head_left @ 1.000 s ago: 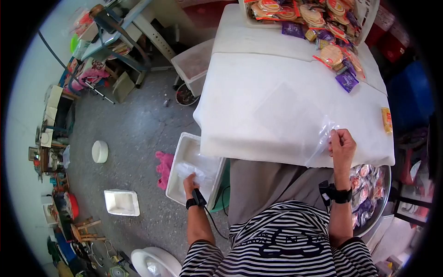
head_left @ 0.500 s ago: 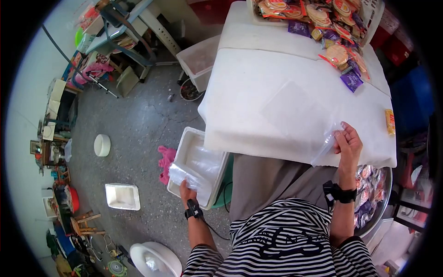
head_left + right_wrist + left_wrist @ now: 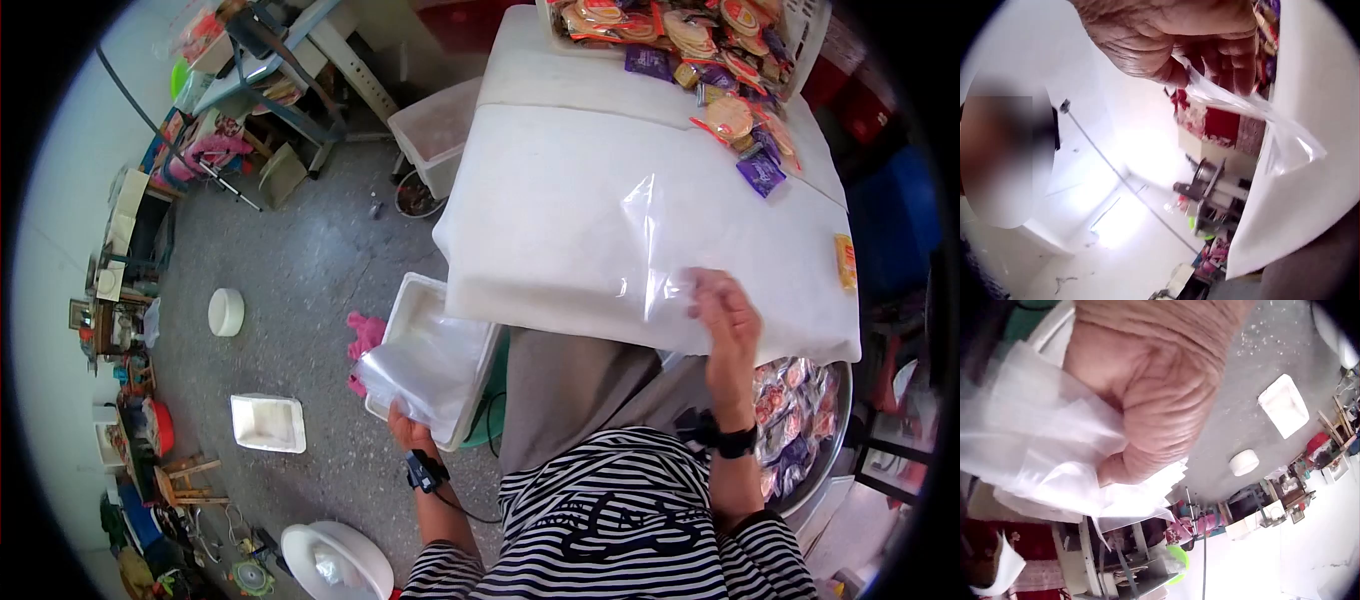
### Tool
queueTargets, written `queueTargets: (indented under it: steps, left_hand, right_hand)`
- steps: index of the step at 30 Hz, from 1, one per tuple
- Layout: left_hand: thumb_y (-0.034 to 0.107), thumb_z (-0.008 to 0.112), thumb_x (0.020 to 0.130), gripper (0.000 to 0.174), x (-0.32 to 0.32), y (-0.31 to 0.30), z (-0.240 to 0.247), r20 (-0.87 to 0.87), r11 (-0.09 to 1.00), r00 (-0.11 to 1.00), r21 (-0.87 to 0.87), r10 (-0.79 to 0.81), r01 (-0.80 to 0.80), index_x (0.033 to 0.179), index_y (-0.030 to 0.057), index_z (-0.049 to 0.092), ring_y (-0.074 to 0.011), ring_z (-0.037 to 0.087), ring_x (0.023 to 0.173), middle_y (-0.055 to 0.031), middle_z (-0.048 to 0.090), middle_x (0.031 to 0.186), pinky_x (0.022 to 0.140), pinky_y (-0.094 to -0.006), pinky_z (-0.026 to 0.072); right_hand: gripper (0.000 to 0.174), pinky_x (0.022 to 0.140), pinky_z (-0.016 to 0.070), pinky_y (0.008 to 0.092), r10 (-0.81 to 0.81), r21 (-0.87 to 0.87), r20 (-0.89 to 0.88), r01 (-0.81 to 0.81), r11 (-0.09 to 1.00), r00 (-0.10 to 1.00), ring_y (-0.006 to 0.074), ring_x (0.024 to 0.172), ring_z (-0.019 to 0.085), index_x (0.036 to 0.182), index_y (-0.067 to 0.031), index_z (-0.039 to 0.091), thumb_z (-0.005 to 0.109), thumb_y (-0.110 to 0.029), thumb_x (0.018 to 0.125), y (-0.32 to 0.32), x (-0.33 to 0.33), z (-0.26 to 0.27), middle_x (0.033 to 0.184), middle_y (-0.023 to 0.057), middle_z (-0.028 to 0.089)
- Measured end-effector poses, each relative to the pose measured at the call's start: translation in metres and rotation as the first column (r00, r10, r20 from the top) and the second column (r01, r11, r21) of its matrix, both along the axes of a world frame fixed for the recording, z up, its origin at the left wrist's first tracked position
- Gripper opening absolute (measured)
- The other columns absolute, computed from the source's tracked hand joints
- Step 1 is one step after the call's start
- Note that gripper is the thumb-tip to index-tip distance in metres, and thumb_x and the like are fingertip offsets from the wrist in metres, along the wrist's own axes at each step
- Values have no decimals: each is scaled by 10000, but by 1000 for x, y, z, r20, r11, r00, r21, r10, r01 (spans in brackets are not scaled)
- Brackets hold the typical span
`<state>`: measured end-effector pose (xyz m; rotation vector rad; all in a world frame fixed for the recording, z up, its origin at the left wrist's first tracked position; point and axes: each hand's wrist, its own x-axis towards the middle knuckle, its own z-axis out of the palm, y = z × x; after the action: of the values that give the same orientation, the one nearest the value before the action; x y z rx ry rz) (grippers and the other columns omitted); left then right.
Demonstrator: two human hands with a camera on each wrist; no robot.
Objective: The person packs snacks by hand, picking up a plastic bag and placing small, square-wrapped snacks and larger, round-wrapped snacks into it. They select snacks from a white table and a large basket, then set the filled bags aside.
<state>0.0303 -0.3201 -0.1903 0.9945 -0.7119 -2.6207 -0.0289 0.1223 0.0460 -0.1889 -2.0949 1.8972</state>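
Note:
The left hand [image 3: 408, 428] grips a stack of clear plastic bags [image 3: 400, 375] by its edge, over a white bin [image 3: 470, 395] beside the table. In the left wrist view that hand [image 3: 1147, 406] has its thumb and fingers round the sheets [image 3: 1047, 437]. Above the front of the white-covered table, the right hand [image 3: 728, 325] pinches one clear bag [image 3: 650, 240]. From the right wrist, the hand [image 3: 1179, 37] has the crumpled bag edge [image 3: 1229, 97] between thumb and fingers.
Wrapped crackers [image 3: 728, 118] and purple packets [image 3: 760, 172] lie at the table's far right, below a full basket. A yellow packet [image 3: 845, 262] sits at the right edge. A metal basin of packed bags [image 3: 795, 420] stands right of the lap.
The left hand has lifted the bag stack higher, bending it over the bin's side. Moving slightly left, the right hand has raised its bag, which stood flatter on the table before.

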Motion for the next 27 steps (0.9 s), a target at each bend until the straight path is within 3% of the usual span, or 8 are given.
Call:
queueTargets:
  steps: [7, 10, 12, 13, 15, 16, 19, 27]
  left_hand:
    - [148, 510, 908, 473, 12, 43, 48, -47, 1000, 999, -17, 19, -20, 1327, -51, 416, -341, 539, 1166, -225, 517, 1297, 1010, -508, 441]
    - [101, 491, 911, 385, 23, 67, 79, -91, 688, 937, -703, -337, 179, 1263, -55, 470, -280, 562, 1119, -194, 552, 1237, 977, -450, 457]
    - [94, 545, 885, 213, 30, 78, 98, 368, -461, 849, -871, -379, 172, 1043, -34, 609, -254, 604, 986, -97, 654, 974, 813, -376, 496]
    - [94, 545, 885, 213, 25, 99, 117, 364, -458, 855, -872, -370, 173, 1043, -34, 609, -254, 604, 986, -97, 654, 974, 813, -376, 496]
    - [67, 558, 863, 135, 6, 154, 153, 148, 622, 913, -690, -380, 371, 888, -41, 635, -250, 600, 925, -67, 650, 839, 800, -346, 466]
    - [67, 558, 863, 135, 6, 166, 158, 144, 628, 916, -688, -374, 364, 888, -41, 635, -250, 600, 925, -67, 650, 839, 800, -346, 466]
    - [101, 596, 851, 210, 1, 190, 174, 160, 491, 889, -785, -429, 378, 995, -52, 591, -277, 585, 944, -120, 624, 940, 829, -354, 447]
    - [185, 703, 717, 675, -5, 185, 202, 415, -505, 656, -861, -630, 61, 1301, -17, 432, -437, 399, 1140, -244, 421, 1236, 931, -471, 368]
  right_hand:
    - [191, 681, 512, 341, 435, 329, 4, -412, 850, 900, 266, 764, 649, 1088, -25, 568, 498, -141, 953, -126, -3, -8, 943, 163, 659]
    - [236, 690, 508, 375, 525, 284, 64, -520, 806, 849, 334, 773, 652, 1112, -28, 553, 508, -193, 949, -167, -5, -43, 865, 174, 654]
    - [282, 703, 508, 382, 601, 184, 194, -631, 754, 775, 337, 813, 657, 1136, -19, 539, 523, -221, 939, -172, -2, -45, 903, 187, 654]
    - [333, 716, 508, 389, 665, 68, 316, -715, 696, 677, 340, 852, 661, 1160, -10, 526, 538, -250, 930, -174, 0, -44, 940, 201, 654]
    - [530, 773, 500, 439, 640, 25, 305, -678, 735, 705, 412, 883, 632, 1181, 13, 499, 636, -381, 853, -170, 4, -48, 963, 254, 642]
    - [655, 811, 494, 430, 629, 36, 338, -677, 735, 700, 410, 928, 626, 1231, 14, 471, 689, -420, 791, -163, 4, -36, 1009, 258, 634]
    - [861, 876, 477, 410, 634, 47, 334, -684, 728, 698, 394, 1007, 609, 1314, 18, 414, 765, -461, 690, -147, 2, -25, 1095, 260, 609]
    - [811, 824, 496, 391, 618, -130, 337, -615, 778, 711, 351, 915, 638, 1335, 23, 390, 724, -370, 710, -134, 2, -28, 1016, 236, 633]
